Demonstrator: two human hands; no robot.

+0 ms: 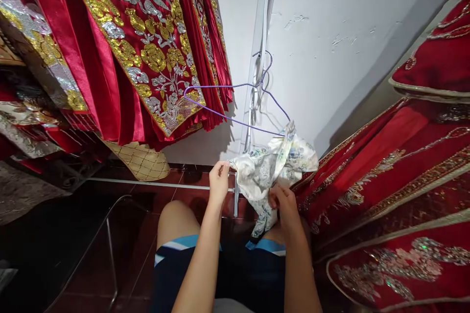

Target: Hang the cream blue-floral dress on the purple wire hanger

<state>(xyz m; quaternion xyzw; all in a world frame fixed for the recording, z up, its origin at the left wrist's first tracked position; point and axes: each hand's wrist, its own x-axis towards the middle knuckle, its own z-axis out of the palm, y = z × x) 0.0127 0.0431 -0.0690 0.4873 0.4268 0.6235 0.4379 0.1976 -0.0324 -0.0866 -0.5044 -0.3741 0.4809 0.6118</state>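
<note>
A white garment with a pale floral print [264, 168] hangs by one end from the right corner of a purple wire hanger [223, 116]. The hanger's hook rests on a white metal upright against the wall. My left hand [219, 178] pinches the garment's left edge and draws it out sideways. On the lower right of the cloth, my right hand [284, 200] has its fingers curled against the fabric; folds partly hide the fingertips. The left arm of the hanger carries no cloth. The garment's lower part hangs down close to my right knee.
Red garments with gold and silver embroidery [154, 54] hang at the upper left. More red beaded garments [385, 171] hang close on the right. A white metal upright [262, 19] stands at the wall, with a horizontal bar [147, 182] low down. A black seat [55, 234] is at the left.
</note>
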